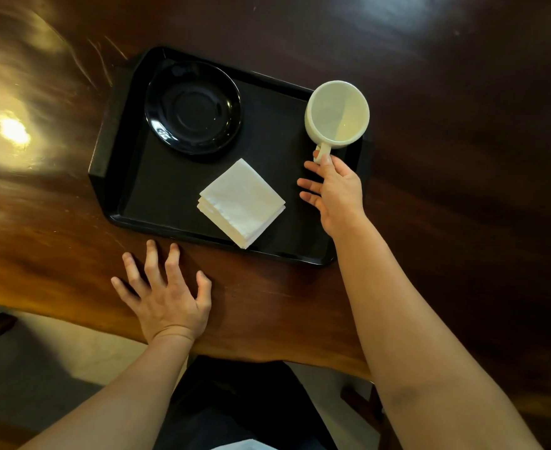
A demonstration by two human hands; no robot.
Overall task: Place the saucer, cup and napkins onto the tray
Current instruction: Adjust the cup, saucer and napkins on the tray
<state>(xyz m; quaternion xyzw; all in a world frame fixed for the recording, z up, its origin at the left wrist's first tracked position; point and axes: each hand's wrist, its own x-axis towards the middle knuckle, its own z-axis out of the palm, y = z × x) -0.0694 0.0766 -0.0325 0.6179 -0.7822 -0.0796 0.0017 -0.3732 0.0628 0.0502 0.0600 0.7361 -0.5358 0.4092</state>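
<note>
A black tray (128, 190) lies on the dark wooden table. A black saucer (192, 108) rests in the tray's far left part. A stack of folded white napkins (241, 203) lies near the tray's front edge, turned like a diamond. My right hand (336, 193) pinches the handle of an empty white cup (337, 113) at the tray's far right corner, with the other fingers spread. I cannot tell whether the cup touches the tray. My left hand (167, 297) lies flat on the table in front of the tray, fingers spread, holding nothing.
The wooden table (462, 157) stretches wide to the right and far side of the tray, with bright glare (14, 131) on its left part. Its near edge runs just behind my left wrist. My lap and the floor show below.
</note>
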